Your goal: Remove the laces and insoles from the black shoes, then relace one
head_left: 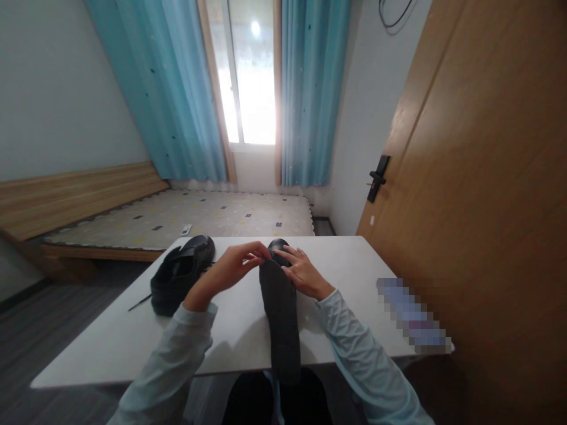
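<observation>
A long dark grey insole (282,327) stretches from the middle of the table past its front edge towards my lap. Its far tip is pinched between the fingers of my left hand (245,260). My right hand (305,271) grips the insole's right edge near that tip, the thumb against it and the fingers reaching over a black shoe (278,243). Only the rounded end of this shoe shows beyond the insole; the rest is hidden. Left of my left hand, a second black shoe (170,277) stands with its opening upward.
The shoes rest on a white table (345,336). A thin dark stick-like thing (139,303) lies by the left shoe, and a blurred bluish item (411,316) at the right edge. Beyond stand a bed (212,218) with a small white device (186,229) and a wooden door (478,177).
</observation>
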### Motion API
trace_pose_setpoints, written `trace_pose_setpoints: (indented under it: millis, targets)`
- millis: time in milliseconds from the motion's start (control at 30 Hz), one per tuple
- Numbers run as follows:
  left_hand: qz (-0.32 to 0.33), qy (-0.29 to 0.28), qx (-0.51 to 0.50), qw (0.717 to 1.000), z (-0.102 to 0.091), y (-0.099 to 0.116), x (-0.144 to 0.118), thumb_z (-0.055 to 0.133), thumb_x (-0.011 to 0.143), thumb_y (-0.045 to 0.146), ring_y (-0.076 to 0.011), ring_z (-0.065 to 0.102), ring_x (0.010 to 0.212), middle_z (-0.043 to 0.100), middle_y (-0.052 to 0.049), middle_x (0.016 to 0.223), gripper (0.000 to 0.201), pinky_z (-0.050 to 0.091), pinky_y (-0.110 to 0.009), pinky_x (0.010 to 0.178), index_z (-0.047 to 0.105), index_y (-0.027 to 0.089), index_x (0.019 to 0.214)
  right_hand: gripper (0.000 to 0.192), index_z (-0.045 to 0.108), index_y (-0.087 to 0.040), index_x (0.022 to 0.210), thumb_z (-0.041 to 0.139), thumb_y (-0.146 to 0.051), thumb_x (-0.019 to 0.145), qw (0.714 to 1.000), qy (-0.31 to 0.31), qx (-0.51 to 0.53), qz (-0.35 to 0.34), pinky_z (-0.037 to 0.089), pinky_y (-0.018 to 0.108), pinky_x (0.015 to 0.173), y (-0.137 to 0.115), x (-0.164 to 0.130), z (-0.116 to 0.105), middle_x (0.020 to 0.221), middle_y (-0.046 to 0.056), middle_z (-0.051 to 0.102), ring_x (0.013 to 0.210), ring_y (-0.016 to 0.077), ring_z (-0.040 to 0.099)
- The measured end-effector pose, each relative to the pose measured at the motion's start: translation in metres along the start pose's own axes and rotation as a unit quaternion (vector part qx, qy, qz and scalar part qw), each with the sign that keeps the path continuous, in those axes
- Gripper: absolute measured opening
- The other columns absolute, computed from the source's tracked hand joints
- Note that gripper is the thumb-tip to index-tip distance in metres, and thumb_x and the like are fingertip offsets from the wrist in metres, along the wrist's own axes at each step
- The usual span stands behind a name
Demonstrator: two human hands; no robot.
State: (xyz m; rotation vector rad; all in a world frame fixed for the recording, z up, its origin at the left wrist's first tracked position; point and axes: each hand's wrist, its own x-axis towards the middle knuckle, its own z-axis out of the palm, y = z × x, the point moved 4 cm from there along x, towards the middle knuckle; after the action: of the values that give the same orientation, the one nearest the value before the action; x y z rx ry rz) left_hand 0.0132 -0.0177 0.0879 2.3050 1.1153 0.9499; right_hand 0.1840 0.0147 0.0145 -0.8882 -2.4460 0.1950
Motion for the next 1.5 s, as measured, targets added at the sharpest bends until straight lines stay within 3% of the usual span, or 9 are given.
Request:
trace_pose_setpoints:
  millis: [167,467,633,1033,1200,1433,1500]
  targets:
    - [0.004,-0.024,-0.002,1.0,0.013,-0.004,0.002,0.052,0.083,0.022,-0.0146,0.063,0.082,0.068,-0.004,0.088,0.013,0.052,-0.03,0.078,0.063,0.017,0.087,0.036,0.068,-0.023,0.109,0.035,-0.03,0.096,0.999,-0.023,-0.044,-0.014,0.017,0.055,0.111,-0.003,-0.001,-0.001,0.142,0.006,0.045,0.137,0.026,0.029]
    - [0.004,-0.04,-0.002,0.999,0.017,-0.004,0.001,0.052,0.083,0.021,-0.0145,0.063,0.081,0.068,-0.004,0.088,0.013,0.052,-0.03,0.077,0.064,0.017,0.086,0.034,0.063,-0.022,0.118,0.041,-0.021,0.093,0.999,0.024,-0.01,-0.046,0.03,0.046,0.109,-0.008,0.0,-0.003,0.128,0.005,0.058,0.13,0.0242,0.039]
    - [0.005,-0.048,0.011,0.999,0.019,-0.004,0.0,0.053,0.083,0.018,-0.0137,0.062,0.081,0.069,-0.003,0.087,0.012,0.05,-0.027,0.077,0.065,0.017,0.086,0.039,0.056,-0.019,0.126,0.041,-0.017,0.09,0.998,0.048,-0.003,-0.044,0.037,0.043,0.104,-0.009,0.001,-0.007,0.129,0.006,0.058,0.125,0.0232,0.045]
    - [0.017,-0.113,0.044,0.992,0.032,-0.008,0.0,0.05,0.08,0.011,-0.0134,0.062,0.08,0.068,-0.001,0.086,0.017,0.046,-0.024,0.075,0.064,0.018,0.087,0.019,0.058,-0.017,0.095,0.057,-0.01,0.078,0.987,0.116,0.108,0.04,0.045,0.035,0.091,0.004,0.003,-0.007,0.108,0.009,0.063,0.104,0.0205,0.058]
    - [0.0,-0.132,0.041,0.99,0.034,-0.008,-0.001,0.049,0.08,0.013,-0.0144,0.063,0.079,0.067,-0.002,0.084,0.016,0.047,-0.026,0.074,0.062,0.018,0.086,0.016,0.059,-0.018,0.085,0.068,-0.012,0.072,0.988,0.11,0.105,0.031,0.045,0.037,0.091,0.006,0.009,-0.006,0.106,0.009,0.062,0.104,0.0213,0.057]
    - [0.006,-0.108,0.009,0.994,0.031,-0.01,0.0,0.05,0.081,0.016,-0.0142,0.063,0.079,0.068,-0.003,0.085,0.014,0.049,-0.027,0.075,0.063,0.017,0.084,0.031,0.06,-0.015,0.084,0.08,-0.016,0.06,1.0,0.02,0.003,0.003,0.046,0.039,0.088,0.008,0.026,0.0,0.104,0.011,0.061,0.103,0.0252,0.055]
    - [0.007,-0.096,0.011,0.995,0.029,-0.01,0.002,0.049,0.081,0.016,-0.0139,0.062,0.077,0.068,-0.003,0.085,0.014,0.049,-0.027,0.074,0.063,0.017,0.084,0.03,0.061,-0.014,0.083,0.079,-0.011,0.059,1.0,0.019,0.001,0.004,0.047,0.037,0.086,0.007,0.031,0.001,0.1,0.011,0.061,0.098,0.0241,0.056]
